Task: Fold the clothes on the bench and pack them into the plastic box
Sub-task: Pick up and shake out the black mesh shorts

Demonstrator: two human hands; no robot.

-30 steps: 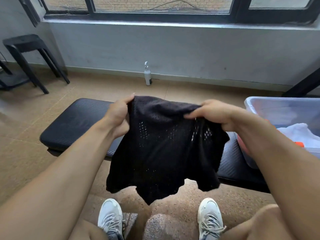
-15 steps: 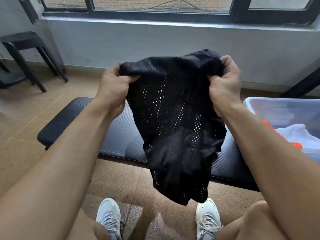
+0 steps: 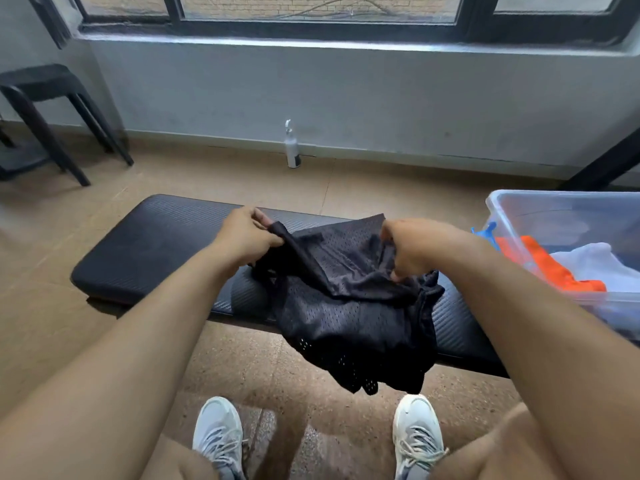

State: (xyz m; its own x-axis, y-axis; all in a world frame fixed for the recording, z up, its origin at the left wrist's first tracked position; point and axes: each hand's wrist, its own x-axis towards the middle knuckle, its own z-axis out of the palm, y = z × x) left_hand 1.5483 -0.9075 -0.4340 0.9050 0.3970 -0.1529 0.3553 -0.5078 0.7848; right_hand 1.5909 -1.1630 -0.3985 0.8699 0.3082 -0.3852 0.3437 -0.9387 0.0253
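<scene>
Black mesh shorts (image 3: 349, 306) lie crumpled across the black padded bench (image 3: 156, 244), their lower edge hanging over the bench's near side. My left hand (image 3: 247, 237) pinches the garment's upper left edge. My right hand (image 3: 412, 247) grips a bunch of fabric at its upper right. A clear plastic box (image 3: 519, 209) sits at the right end of the bench, with an orange garment (image 3: 540, 265) and a white garment (image 3: 588, 268) inside.
A white spray bottle (image 3: 292, 147) stands on the floor by the wall beyond the bench. A black stool (image 3: 45, 109) is at far left. My two white shoes (image 3: 218, 434) rest on the floor in front of the bench.
Both hands have brought the black shorts down from chest height onto the bench, where the fabric now rests spread and crumpled.
</scene>
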